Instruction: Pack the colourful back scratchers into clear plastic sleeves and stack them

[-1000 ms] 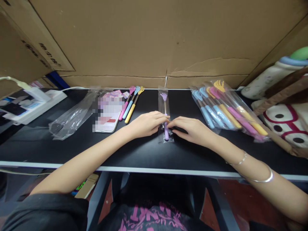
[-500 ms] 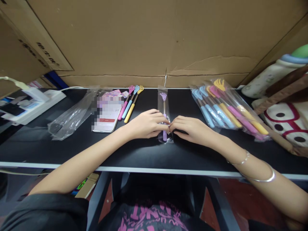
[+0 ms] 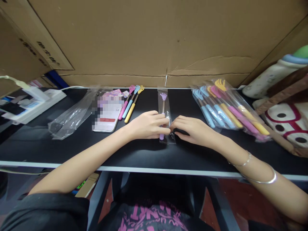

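Note:
A purple back scratcher [image 3: 163,105] lies inside a clear plastic bag [image 3: 171,140] on the black tabletop, claw end pointing away from me. My left hand [image 3: 150,125] curls its fingers over the lower handle, whose tip shows below them. On the other side, my right hand [image 3: 190,129] has its fingertips pinched together at the bag's right edge, close to the left fingers. Exactly how much film is between those fingertips is hidden.
Unwrapped pink, blue and yellow back scratchers [image 3: 130,105] lie left, beside a phone [image 3: 108,123] and a crumpled plastic bag [image 3: 72,115]. Several bagged scratchers [image 3: 228,110] lie right, near a bottle [image 3: 267,75] and a patterned bag [image 3: 286,125]. A power strip [image 3: 36,107] occupies the left end.
The handle's lower end has shifted slightly left under my left hand. The bag now spreads farther out to the right of it, and my fingertips are a little farther apart.

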Tool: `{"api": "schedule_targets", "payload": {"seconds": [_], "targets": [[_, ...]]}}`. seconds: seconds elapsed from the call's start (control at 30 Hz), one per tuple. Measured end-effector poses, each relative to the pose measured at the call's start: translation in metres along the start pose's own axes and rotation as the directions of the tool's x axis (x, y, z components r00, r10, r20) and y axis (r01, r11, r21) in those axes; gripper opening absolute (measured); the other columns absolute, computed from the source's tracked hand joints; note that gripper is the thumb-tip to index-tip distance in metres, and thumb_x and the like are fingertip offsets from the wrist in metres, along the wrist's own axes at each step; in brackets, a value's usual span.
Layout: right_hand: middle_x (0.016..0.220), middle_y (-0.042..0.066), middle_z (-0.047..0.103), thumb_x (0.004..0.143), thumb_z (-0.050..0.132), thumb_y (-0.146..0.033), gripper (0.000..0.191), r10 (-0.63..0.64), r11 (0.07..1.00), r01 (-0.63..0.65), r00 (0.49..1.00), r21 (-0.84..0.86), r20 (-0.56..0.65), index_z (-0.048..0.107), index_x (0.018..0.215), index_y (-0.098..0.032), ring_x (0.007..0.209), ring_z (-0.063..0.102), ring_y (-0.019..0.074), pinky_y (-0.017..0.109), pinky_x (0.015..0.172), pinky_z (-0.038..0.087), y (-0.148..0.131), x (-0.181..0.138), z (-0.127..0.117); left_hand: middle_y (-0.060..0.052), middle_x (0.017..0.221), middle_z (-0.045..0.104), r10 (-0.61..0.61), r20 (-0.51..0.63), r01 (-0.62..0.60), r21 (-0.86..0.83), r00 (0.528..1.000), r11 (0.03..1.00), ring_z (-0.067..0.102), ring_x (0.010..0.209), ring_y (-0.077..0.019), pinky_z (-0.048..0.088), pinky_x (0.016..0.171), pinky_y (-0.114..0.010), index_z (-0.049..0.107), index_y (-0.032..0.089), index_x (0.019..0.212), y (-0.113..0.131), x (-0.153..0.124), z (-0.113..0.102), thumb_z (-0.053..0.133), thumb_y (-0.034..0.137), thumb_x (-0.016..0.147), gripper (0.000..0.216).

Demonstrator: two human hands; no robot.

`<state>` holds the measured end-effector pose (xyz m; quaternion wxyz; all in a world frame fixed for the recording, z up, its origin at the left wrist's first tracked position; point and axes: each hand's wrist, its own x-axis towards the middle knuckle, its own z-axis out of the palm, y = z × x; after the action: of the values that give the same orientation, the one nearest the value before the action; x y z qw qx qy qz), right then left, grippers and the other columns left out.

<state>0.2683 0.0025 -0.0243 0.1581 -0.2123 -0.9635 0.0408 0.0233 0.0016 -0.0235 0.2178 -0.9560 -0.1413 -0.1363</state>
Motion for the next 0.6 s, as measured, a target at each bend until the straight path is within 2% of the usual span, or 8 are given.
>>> {"api": "schedule_targets", "payload": {"seconds": [0.13,0.23,0.43,0.5,0.6], "targets": [[0.098,0.007,0.068,0.09,0.055,-0.019,0.01,-0.034,0.999,0.035,0.999,-0.016,0.017,0.062,0.097,-0.02,0.09,0.062,0.0212,0.032,0.076,0.05,-0.0013,0.0005,0.0004,0.0,0.095,0.066,-0.022,-0.05,0.025,0.05,0.999,0.998,0.054,0.083,-0.0152,0.034,0.07,-0.031,0.062,0.026,0.095,-0.0011,-0.0014,-0.0008,0.044,0.033,0.101,0.02],[0.105,0.008,0.067,0.087,0.06,-0.023,0.012,-0.043,0.999,0.043,0.999,-0.001,0.008,0.062,0.099,-0.021,0.092,0.062,0.0219,0.034,0.079,0.05,-0.0034,0.0011,0.0001,0.0,0.092,0.066,-0.047,-0.119,0.055,0.059,0.992,0.997,0.053,0.079,-0.0144,0.033,0.066,-0.03,0.061,0.025,0.09,-0.0012,-0.0017,-0.0004,0.045,0.033,0.1,0.021],[0.115,0.012,0.065,0.08,0.074,-0.046,0.041,-0.04,0.998,0.04,0.999,0.046,-0.02,0.061,0.108,-0.02,0.103,0.061,0.0266,0.041,0.088,0.051,-0.0069,0.0023,0.0003,0.002,0.087,0.067,-0.099,-0.23,0.111,0.041,0.968,0.993,0.053,0.076,-0.012,0.033,0.06,-0.028,0.062,0.024,0.084,-0.0005,-0.0007,-0.0003,0.048,0.035,0.099,0.023],[0.114,0.012,0.066,0.081,0.073,-0.044,0.038,-0.037,0.999,0.038,0.998,0.027,-0.057,0.061,0.107,-0.019,0.104,0.061,0.0269,0.042,0.089,0.05,-0.0074,0.003,0.0015,0.002,0.086,0.067,-0.115,-0.263,0.131,0.043,0.958,0.99,0.053,0.074,-0.0118,0.033,0.06,-0.027,0.062,0.024,0.083,-0.0002,-0.0006,-0.0001,0.05,0.036,0.098,0.023],[0.11,0.011,0.067,0.087,0.067,-0.036,0.021,-0.027,1.0,0.029,0.994,0.01,-0.107,0.063,0.102,-0.021,0.104,0.061,0.0257,0.042,0.088,0.051,-0.0063,0.0041,0.0038,0.001,0.086,0.067,-0.151,-0.262,0.167,0.042,0.953,0.985,0.053,0.073,-0.0119,0.033,0.06,-0.027,0.063,0.023,0.085,0.0006,-0.0008,0.0009,0.05,0.04,0.098,0.024]]}}
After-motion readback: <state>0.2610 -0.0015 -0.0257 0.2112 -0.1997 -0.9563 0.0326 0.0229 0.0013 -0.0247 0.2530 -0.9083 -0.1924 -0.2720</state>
